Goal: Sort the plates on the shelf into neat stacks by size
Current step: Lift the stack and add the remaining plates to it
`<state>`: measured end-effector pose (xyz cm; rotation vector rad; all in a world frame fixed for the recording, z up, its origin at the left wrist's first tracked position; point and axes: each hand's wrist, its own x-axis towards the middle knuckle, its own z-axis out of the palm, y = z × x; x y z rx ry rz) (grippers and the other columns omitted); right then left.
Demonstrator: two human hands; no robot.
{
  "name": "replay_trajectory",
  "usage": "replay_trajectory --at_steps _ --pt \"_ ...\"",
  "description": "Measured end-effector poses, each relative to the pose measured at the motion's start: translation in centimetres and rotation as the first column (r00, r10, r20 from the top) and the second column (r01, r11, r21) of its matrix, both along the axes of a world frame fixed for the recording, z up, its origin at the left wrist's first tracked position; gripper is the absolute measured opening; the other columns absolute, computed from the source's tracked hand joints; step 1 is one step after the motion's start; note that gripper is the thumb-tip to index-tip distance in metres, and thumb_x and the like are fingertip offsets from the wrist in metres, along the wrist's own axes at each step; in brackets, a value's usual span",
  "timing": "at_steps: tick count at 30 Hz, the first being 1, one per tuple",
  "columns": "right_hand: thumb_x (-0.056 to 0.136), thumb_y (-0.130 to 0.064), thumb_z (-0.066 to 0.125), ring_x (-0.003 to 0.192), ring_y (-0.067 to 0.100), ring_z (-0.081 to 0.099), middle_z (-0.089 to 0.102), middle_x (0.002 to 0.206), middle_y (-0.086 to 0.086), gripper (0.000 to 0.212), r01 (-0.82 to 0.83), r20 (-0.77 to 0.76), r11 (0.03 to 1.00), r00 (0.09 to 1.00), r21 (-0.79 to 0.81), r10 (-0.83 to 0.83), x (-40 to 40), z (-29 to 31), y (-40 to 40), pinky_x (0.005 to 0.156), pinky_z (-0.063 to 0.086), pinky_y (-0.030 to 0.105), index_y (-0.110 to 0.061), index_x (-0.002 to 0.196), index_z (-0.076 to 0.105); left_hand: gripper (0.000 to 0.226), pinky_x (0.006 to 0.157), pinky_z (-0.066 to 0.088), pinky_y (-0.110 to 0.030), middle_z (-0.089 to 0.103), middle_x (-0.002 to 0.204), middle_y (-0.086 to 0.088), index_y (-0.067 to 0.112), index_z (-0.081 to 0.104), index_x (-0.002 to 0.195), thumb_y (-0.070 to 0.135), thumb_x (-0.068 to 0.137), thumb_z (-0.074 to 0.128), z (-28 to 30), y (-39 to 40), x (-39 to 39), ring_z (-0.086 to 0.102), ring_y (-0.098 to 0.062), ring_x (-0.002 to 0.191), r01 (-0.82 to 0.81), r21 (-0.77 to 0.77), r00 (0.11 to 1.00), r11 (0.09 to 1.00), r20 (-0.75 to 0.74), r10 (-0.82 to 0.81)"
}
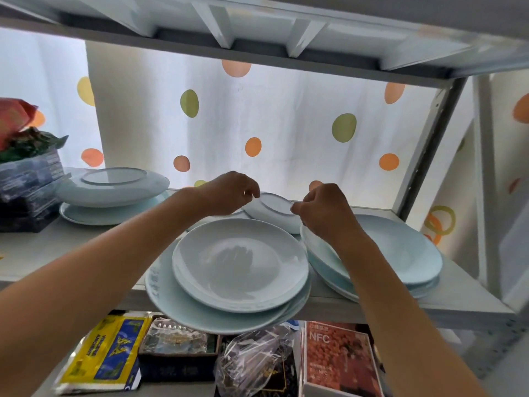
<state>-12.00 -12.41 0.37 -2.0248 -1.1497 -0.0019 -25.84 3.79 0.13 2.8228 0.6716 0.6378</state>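
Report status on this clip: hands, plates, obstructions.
Left hand and right hand both grip the small upturned dish at the back. Centre stack overhangs the shelf edge, mixed sizes. Nothing blocking.

Both arms reach toward twelve o'clock; the left hand [229,193] and right hand [323,209] have curled, pinching fingers.

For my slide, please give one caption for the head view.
Both hands grip a small tilted plate behind stacked plates.
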Motion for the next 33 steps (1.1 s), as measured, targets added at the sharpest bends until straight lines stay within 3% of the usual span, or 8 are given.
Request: replay_trajectory --at_steps 3,7,10,18,20,24,29,33 --pt "0.077 -0.019 0.067 0.068 0.029 0.062 0.072 0.086 0.023 0.030 0.007 0.075 0.998 0.997 -0.057 -0.003 1.7 0.5 2.4 0.066 0.052 0.034 0.010 0.084 0.065 0.042 0.101 0.041 -0.034 0.059 0.126 -0.003 0.020 0.058 0.128 0.001 0.092 0.046 -0.6 0.9 1.8 0.053 -0.022 0.118 0.001 0.125 0.986 0.992 -0.167 0.021" --pt "0.075 -0.020 0.067 0.075 0.034 0.069 0.073 0.079 0.019 0.025 0.003 0.130 0.994 0.991 -0.111 0.012 3.2 1.1 4.4 0.075 0.056 0.038 0.004 0.078 0.066 0.062 0.106 0.037 -0.033 0.048 0.141 -0.002 0.021 0.044 0.142 -0.006 0.087 0.046 -1.2 1.9 3.8 0.046 -0.023 0.129 0.051 0.252 0.940 0.966 -0.339 0.039" --pt "0.073 -0.016 0.065 0.064 0.031 0.062 0.068 0.069 0.013 0.024 0.009 0.086 0.996 0.996 -0.094 -0.001 4.3 1.4 5.3 0.068 0.053 0.034 0.007 0.079 0.067 0.063 0.109 0.035 -0.033 0.048 0.143 -0.003 0.020 0.044 0.142 -0.005 0.084 0.050 -1.3 2.2 5.0 0.045 -0.022 0.131 0.089 0.264 0.913 0.960 -0.408 0.027" --pt "0.070 -0.011 0.063 0.060 0.019 0.045 0.051 0.060 0.016 0.029 -0.001 0.042 0.997 0.999 -0.075 0.004 6.6 1.3 6.6 0.059 0.044 0.030 0.016 0.081 0.061 0.049 0.088 0.051 -0.040 0.061 0.113 0.001 0.037 0.059 0.115 0.012 0.073 0.062 -1.0 3.5 6.3 0.058 -0.023 0.100 0.130 0.146 0.845 0.981 -0.534 -0.032" --pt "0.071 -0.012 0.063 0.060 0.023 0.049 0.059 0.065 0.024 0.025 -0.009 0.061 0.997 0.998 -0.082 0.014 6.9 1.3 7.0 0.066 0.053 0.036 0.012 0.076 0.061 0.052 0.091 0.050 -0.041 0.060 0.118 -0.001 0.034 0.058 0.120 0.016 0.071 0.064 -1.0 3.8 6.7 0.057 -0.025 0.106 0.115 0.111 0.841 0.987 -0.540 -0.038" --pt "0.072 -0.015 0.064 0.060 0.024 0.052 0.061 0.063 0.011 0.022 -0.024 0.078 0.989 0.996 -0.148 0.036 7.0 1.2 7.9 0.074 0.057 0.042 0.007 0.073 0.062 0.064 0.100 0.043 -0.039 0.050 0.128 -0.004 0.024 0.050 0.135 0.027 0.075 0.074 -1.0 3.9 7.6 0.049 -0.024 0.118 0.094 0.077 0.825 0.993 -0.565 -0.034" --pt "0.075 -0.013 0.062 0.064 0.030 0.057 0.072 0.079 0.017 0.018 -0.002 0.021 0.982 1.000 -0.187 0.007 7.1 1.2 8.1 0.062 0.045 0.031 0.002 0.084 0.067 0.042 0.089 0.048 -0.039 0.055 0.117 -0.006 0.017 0.060 0.120 0.030 0.080 0.068 -2.0 2.6 8.5 0.055 -0.027 0.106 0.170 0.198 0.841 0.965 -0.539 -0.038" --pt "0.076 -0.008 0.062 0.059 0.029 0.056 0.069 0.066 0.014 0.016 0.002 -0.014 0.979 1.000 -0.203 -0.005 7.3 1.1 7.6 0.061 0.043 0.029 0.005 0.082 0.069 0.031 0.076 0.051 -0.035 0.060 0.106 -0.010 0.009 0.060 0.109 0.027 0.084 0.057 -1.8 1.7 9.1 0.062 -0.030 0.091 0.190 0.429 0.836 0.883 -0.542 0.083"
